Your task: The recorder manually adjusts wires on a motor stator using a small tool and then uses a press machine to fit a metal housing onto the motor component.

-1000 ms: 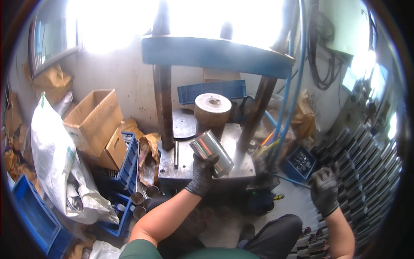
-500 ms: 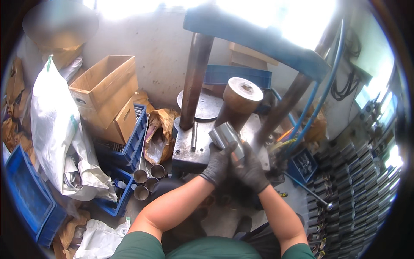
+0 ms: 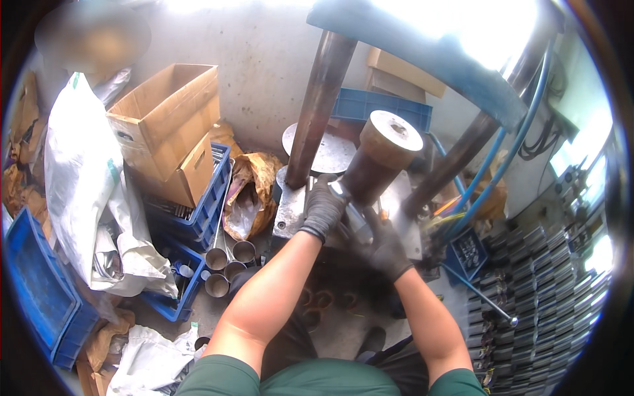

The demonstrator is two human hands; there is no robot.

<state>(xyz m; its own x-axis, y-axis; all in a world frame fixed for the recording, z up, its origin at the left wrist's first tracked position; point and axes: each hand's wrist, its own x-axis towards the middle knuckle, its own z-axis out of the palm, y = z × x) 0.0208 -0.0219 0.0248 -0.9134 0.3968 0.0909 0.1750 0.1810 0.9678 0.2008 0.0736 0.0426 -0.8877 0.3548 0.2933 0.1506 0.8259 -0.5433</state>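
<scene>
Both my hands wear dark grey gloves and meet at the foot of a rusty brown cylinder [image 3: 380, 162] that stands on the steel bed [image 3: 289, 211] of a blue-framed press [image 3: 409, 53]. My left hand [image 3: 323, 206] grips the upper end of a shiny short metal tube [image 3: 351, 210]. My right hand [image 3: 383, 247] holds the same tube from below and to the right. Most of the tube is hidden between the gloves and blurred by motion.
Several cut metal tubes [image 3: 228, 261] stand on the floor left of the press. Blue crates [image 3: 198, 218], cardboard boxes [image 3: 165, 122] and a white sack [image 3: 79, 171] fill the left side. Stacked dark metal parts [image 3: 528, 297] line the right. Blue hoses [image 3: 489, 171] run down the frame.
My right hand came over from the far right and joined my left on the tube. The tube has moved down to the base of the brown cylinder.
</scene>
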